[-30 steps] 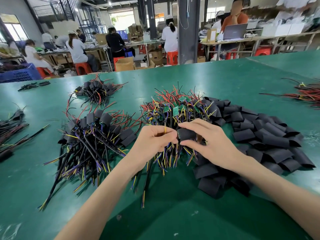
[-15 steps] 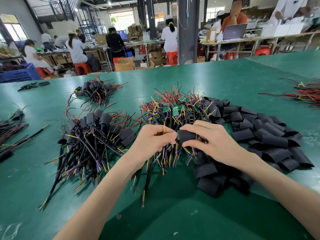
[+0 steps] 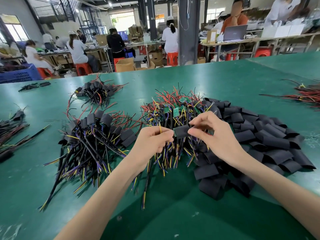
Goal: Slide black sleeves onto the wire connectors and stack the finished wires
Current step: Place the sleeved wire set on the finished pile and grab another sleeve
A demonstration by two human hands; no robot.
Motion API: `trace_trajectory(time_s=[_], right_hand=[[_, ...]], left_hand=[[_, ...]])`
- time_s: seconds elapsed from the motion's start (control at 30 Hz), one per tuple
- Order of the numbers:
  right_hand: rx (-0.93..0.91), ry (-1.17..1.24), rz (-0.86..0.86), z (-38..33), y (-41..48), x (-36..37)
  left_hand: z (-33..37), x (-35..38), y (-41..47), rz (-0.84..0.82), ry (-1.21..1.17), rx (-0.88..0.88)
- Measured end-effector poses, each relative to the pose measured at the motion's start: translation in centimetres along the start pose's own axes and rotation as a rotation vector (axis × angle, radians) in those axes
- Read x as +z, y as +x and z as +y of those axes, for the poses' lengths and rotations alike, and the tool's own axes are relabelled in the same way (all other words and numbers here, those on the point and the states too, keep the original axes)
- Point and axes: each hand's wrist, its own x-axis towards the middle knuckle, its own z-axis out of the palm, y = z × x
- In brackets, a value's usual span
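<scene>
My left hand [image 3: 154, 141] grips one wire bundle, with a yellow wire [image 3: 160, 129] poking up between its fingers. My right hand [image 3: 214, 134] pinches a black sleeve [image 3: 182, 131] partly over that wire's green connector board, whose edge shows at the sleeve's left end. Both hands hover over the pile of bare wires with green boards [image 3: 174, 110]. Loose black sleeves [image 3: 259, 135] lie heaped to the right. A stack of sleeved wires [image 3: 93, 135] lies to the left.
A smaller sleeved bundle [image 3: 97, 92] sits further back on the green table [image 3: 173, 213]. More wires lie at the left edge [image 3: 10, 129] and far right [image 3: 308, 96]. Several people work at benches behind.
Both hands have lifted slightly off the pile. The sleeve has slid along the connector, and the green board edge shows at its left end now.
</scene>
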Motion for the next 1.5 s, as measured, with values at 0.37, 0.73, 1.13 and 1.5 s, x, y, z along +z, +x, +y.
trace_trajectory(time_s=[0.37,0.73,1.13,1.5], right_hand=[[0.309,0.27,-0.061,0.4,0.0,0.4],[0.586,0.588,-0.05,-0.7,0.4,0.4],[0.315,0.108,0.108,-0.8,-0.4,0.6],[0.132,0.158,0.031,-1.6,-0.5,0.3]], left_hand=[[-0.3,1.2,-0.3,0.027,0.085,0.047],[-0.4,1.6,-0.5,0.085,0.259,0.199],[-0.8,2.4,-0.8,0.159,0.303,0.356],[-0.7,2.3,-1.0,0.274,0.624,0.716]])
